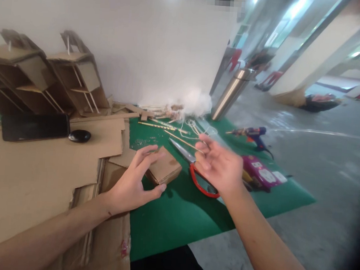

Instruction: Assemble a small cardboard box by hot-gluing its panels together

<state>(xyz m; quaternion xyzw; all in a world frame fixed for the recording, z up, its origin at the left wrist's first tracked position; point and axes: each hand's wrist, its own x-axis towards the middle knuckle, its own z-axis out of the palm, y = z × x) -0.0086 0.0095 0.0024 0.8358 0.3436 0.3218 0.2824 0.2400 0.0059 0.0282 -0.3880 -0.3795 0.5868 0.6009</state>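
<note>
My left hand (133, 181) hovers with spread fingers right over a small cardboard box piece (165, 169) on the green mat (180, 217), thumb near its front edge, and holds nothing. My right hand (219, 164) is raised above the red-handled scissors (196, 173), fingers loosely apart and slightly blurred, also holding nothing. Thin wooden sticks (182, 140) lie on the mat just beyond both hands.
Large cardboard sheets (35, 174) cover the left, with a black phone (34, 127) and a black oval object (79, 135) on them. Two cardboard shelf models (60, 81) stand against the wall. A steel flask (232, 93), white stuffing (193, 103), blue glue gun (254, 136) and purple packet (262, 173) are to the right.
</note>
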